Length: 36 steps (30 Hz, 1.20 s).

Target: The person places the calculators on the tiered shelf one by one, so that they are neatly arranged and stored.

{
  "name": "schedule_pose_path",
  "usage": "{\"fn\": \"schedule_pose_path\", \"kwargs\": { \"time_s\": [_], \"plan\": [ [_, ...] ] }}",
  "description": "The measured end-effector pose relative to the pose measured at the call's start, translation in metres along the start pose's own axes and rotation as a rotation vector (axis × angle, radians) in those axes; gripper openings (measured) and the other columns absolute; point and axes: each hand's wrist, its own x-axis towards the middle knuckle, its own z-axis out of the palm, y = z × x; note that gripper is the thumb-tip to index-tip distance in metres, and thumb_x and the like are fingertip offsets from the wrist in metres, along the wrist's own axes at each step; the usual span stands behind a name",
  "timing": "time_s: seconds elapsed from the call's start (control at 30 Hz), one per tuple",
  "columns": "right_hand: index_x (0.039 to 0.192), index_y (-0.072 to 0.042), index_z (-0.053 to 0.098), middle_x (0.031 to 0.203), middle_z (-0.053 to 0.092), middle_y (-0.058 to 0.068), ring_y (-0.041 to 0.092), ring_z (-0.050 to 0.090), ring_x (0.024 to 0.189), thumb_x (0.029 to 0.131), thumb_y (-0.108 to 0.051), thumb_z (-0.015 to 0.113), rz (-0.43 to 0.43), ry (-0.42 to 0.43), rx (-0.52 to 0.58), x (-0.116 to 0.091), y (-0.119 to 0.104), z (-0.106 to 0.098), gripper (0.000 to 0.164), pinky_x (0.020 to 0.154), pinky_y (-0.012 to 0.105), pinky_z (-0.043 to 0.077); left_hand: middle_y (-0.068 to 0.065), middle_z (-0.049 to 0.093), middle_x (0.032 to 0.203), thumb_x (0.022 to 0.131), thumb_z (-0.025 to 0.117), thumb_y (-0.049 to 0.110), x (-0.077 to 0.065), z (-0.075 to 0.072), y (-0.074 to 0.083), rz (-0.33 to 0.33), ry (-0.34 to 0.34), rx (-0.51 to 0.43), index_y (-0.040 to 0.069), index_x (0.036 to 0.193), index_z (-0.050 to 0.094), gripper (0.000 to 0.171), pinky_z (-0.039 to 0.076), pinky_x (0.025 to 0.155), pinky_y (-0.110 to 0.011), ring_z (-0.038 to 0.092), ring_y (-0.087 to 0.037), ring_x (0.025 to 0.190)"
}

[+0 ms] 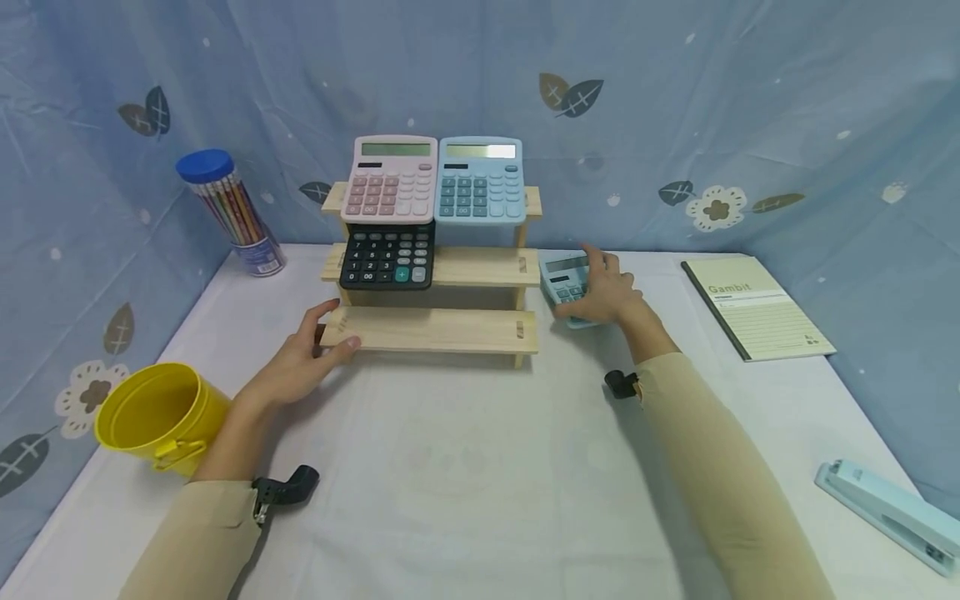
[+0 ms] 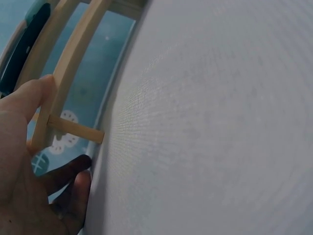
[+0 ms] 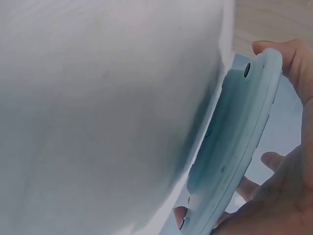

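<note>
A three-tier wooden rack (image 1: 431, 329) stands at the middle back. My left hand (image 1: 300, 362) holds the left end of its lowest shelf, thumb on the board and the other fingers around the end. In the left wrist view the thumb touches the wooden board (image 2: 80, 46). Right of the rack, my right hand (image 1: 606, 296) grips a small light-blue calculator (image 1: 564, 279), partly hidden by the fingers. The right wrist view shows the calculator's side and underside (image 3: 230, 132) tilted up from the white cloth, between thumb and fingers.
Pink (image 1: 390, 187) and blue (image 1: 480, 187) calculators stand on the top tier, a black calculator (image 1: 387, 258) on the middle tier's left. Around lie a yellow bucket (image 1: 210, 417), a blue-lidded pencil tub (image 1: 240, 217), a notebook (image 1: 757, 308) and a light-blue stapler (image 1: 888, 508).
</note>
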Motion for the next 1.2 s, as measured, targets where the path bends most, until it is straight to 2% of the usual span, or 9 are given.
{"fn": "schedule_pose_path", "kwargs": {
  "time_s": [0.27,0.47,0.63,0.9,1.07,1.2],
  "plan": [
    [0.166,-0.021,-0.003,0.165,0.007,0.029,0.061,0.027,0.137,0.082,-0.043,0.079,-0.071,0.01,-0.003,-0.02,0.01,-0.011,0.119,0.1,0.081,0.028,-0.035,0.041,0.152,0.101,0.051,0.061,0.0,0.0,0.0,0.012,-0.001,0.003,0.026,0.166,-0.003,0.091,0.032,0.11,-0.069,0.044,-0.048,0.135],
    [0.166,-0.021,-0.001,0.164,0.009,0.03,0.064,0.026,0.135,0.08,-0.04,0.082,-0.128,0.056,-0.002,-0.038,0.015,-0.019,0.121,0.096,0.084,0.026,-0.035,0.041,0.151,0.102,0.051,0.061,0.0,0.0,0.001,0.016,0.002,0.007,0.024,0.166,-0.002,0.091,0.034,0.108,-0.068,0.046,-0.047,0.133],
    [0.166,-0.021,0.004,0.164,0.011,0.029,0.061,0.029,0.131,0.077,-0.037,0.083,-0.192,0.101,0.029,-0.055,0.018,-0.019,0.121,0.095,0.082,0.027,-0.035,0.041,0.152,0.101,0.052,0.062,0.001,-0.001,0.001,0.015,0.0,0.004,0.024,0.166,-0.002,0.092,0.033,0.11,-0.069,0.045,-0.048,0.135],
    [0.166,-0.021,0.009,0.162,0.019,0.027,0.053,0.036,0.119,0.074,-0.035,0.085,-0.285,0.161,0.033,-0.083,0.011,-0.027,0.119,0.087,0.066,0.033,-0.036,0.038,0.154,0.101,0.052,0.062,0.0,0.001,-0.002,0.015,-0.004,-0.014,0.027,0.165,-0.003,0.091,0.03,0.111,-0.07,0.041,-0.049,0.139],
    [0.165,-0.022,0.015,0.162,0.022,0.023,0.052,0.035,0.122,0.073,-0.033,0.086,-0.344,0.19,0.064,-0.096,0.001,-0.037,0.116,0.088,0.065,0.033,-0.036,0.036,0.154,0.101,0.053,0.061,-0.001,0.0,0.001,0.015,-0.004,-0.02,0.026,0.165,-0.002,0.091,0.03,0.111,-0.07,0.039,-0.05,0.14],
    [0.164,-0.024,0.018,0.162,0.023,0.018,0.047,0.034,0.123,0.072,-0.031,0.087,-0.369,0.174,0.091,-0.104,-0.009,-0.04,0.115,0.091,0.065,0.03,-0.036,0.036,0.154,0.102,0.052,0.06,-0.002,-0.001,0.003,0.016,-0.007,-0.016,0.025,0.165,-0.002,0.091,0.029,0.111,-0.07,0.039,-0.05,0.14]
  ]
}}
